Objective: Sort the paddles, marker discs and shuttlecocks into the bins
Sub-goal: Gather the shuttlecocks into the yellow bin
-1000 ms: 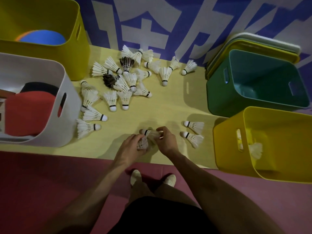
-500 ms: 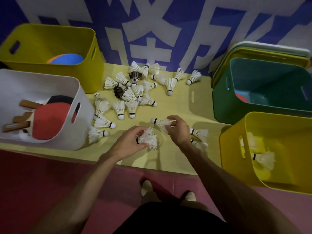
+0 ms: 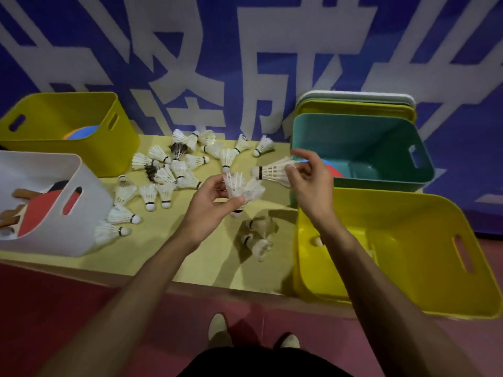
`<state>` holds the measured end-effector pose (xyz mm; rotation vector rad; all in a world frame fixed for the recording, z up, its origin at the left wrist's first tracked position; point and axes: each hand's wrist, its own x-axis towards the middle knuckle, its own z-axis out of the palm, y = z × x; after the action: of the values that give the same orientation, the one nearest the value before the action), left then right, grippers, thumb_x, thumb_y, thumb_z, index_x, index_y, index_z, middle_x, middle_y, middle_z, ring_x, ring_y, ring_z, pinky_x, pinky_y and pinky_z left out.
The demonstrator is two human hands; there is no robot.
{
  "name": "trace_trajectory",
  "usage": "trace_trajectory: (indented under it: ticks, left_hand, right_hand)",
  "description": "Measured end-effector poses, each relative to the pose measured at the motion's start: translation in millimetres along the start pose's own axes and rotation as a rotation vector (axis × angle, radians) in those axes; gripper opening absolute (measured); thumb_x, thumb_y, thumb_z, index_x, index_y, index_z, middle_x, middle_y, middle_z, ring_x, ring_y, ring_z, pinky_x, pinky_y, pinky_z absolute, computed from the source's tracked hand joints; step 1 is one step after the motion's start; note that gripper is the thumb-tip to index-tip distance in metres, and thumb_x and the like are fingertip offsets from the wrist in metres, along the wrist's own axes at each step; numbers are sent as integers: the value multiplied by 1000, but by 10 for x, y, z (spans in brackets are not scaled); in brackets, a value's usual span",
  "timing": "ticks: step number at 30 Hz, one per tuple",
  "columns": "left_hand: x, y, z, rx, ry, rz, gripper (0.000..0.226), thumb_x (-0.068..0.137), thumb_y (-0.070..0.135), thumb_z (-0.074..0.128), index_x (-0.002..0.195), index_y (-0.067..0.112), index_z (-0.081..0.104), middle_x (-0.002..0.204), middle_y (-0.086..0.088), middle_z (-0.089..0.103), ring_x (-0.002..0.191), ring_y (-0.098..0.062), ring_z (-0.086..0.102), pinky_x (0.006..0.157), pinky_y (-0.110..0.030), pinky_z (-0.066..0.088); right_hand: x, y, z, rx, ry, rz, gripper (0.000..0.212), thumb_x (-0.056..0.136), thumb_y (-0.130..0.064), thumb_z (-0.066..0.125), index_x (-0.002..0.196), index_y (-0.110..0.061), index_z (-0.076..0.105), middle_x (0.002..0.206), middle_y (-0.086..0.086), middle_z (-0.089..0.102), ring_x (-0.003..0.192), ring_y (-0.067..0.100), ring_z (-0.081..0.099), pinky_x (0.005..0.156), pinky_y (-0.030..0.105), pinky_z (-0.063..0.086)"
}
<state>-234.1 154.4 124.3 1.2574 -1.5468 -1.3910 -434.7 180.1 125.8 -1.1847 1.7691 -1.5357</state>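
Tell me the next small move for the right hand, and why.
Probably swing the right hand down over the near yellow bin and let go. It pinches a shuttlecock by its feathers, clear of the mat, and that bin's open mouth lies just below the wrist. The left hand grips more shuttlecocks to follow.

Blue lettered wall [image 3: 272, 50], red floor [image 3: 54, 308]

Backdrop [image 3: 272, 36]: I see blue cloth with large white characters.
Surface [image 3: 217, 268]: pale yellow, set against the backdrop.
Floor [image 3: 54, 308]: dark red, nearest me.
Lids [image 3: 353, 104]: stacked, white over yellow, far side.
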Motion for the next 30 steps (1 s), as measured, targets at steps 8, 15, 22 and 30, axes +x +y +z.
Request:
trace_trajectory:
  ticks: [8,15,22,30]
  left_hand:
    - [-287,281,1115,-21,-117,16,42,81,10,72,114,25,52,111,4,64,102,-13,62,73,-18,54]
    - [-341,90,1685,472,-305,54,73,81,26,74,140,22,31,123,5,53,100,-11,59,83,-32,53]
    - [-305,-27,1856,725,-441,-26,79,84,28,70,146,17,22,135,-5,47,118,-21,51,97,-36,45]
    - [-263,95,1733,467,-214,98,40,88,10,62,127,18,52,115,0,59,106,-12,57,87,-24,48]
  right_hand:
    - [-113,365,-1376,-108,28,32,16,87,-18,61,102,-22,65,69,-2,65,67,14,62,65,35,51]
    - [-257,696,-1861,-470,-232,192,16,89,-21,60,104,-19,66,89,1,71,84,16,67,76,36,56]
    - [-290,880,-1946,-582,-346,251,21,91,-15,58,111,-14,64,103,3,70,93,16,63,77,23,46]
    - [-213,750,-1904,-541,-325,187,21,91,-19,58,112,-16,64,100,0,69,95,16,63,78,24,46]
